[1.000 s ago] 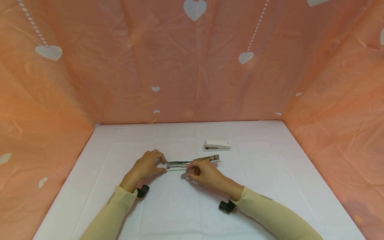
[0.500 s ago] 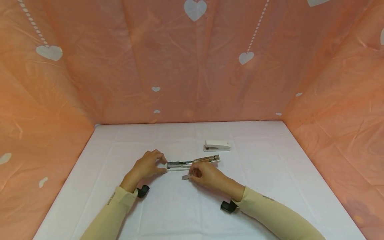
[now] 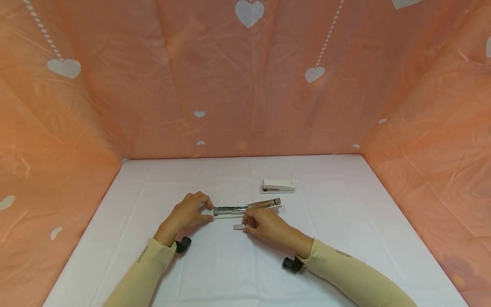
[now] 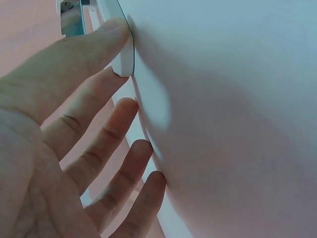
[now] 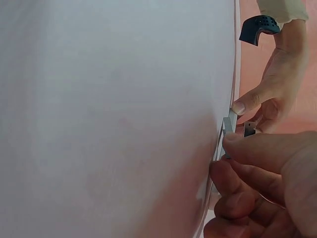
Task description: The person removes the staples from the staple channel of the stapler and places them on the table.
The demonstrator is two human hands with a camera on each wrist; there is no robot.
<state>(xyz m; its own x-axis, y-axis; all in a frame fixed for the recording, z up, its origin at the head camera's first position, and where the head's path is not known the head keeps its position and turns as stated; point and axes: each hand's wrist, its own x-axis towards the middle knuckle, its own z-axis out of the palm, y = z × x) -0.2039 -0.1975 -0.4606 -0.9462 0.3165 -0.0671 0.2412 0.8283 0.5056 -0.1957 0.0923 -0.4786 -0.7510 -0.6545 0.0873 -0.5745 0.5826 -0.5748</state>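
Note:
A white stapler [image 3: 222,216] lies opened out on the table, its metal staple channel bare and its long top arm swung back to the right. My left hand [image 3: 189,209] pinches the stapler's left end between thumb and forefinger; in the left wrist view the thumb presses on the white base [image 4: 125,59] while the other fingertips rest along the table. Just in front of the stapler, my right hand [image 3: 264,222] pinches a short grey strip of staples [image 3: 238,227] by its right end. Seen from the right wrist, the strip [image 5: 227,125] sticks out beyond the thumb, close to the stapler.
A second, smaller white stapler [image 3: 278,186] stands closed behind the opened one, to the right. White cloth covers the table [image 3: 215,273]. Orange sheets with white hearts [image 3: 249,13] hang at the back and both sides.
My right hand has shifted slightly right and toward me with the staple strip, which has turned from slanted to nearly level. My left hand and the stapler have stayed in place.

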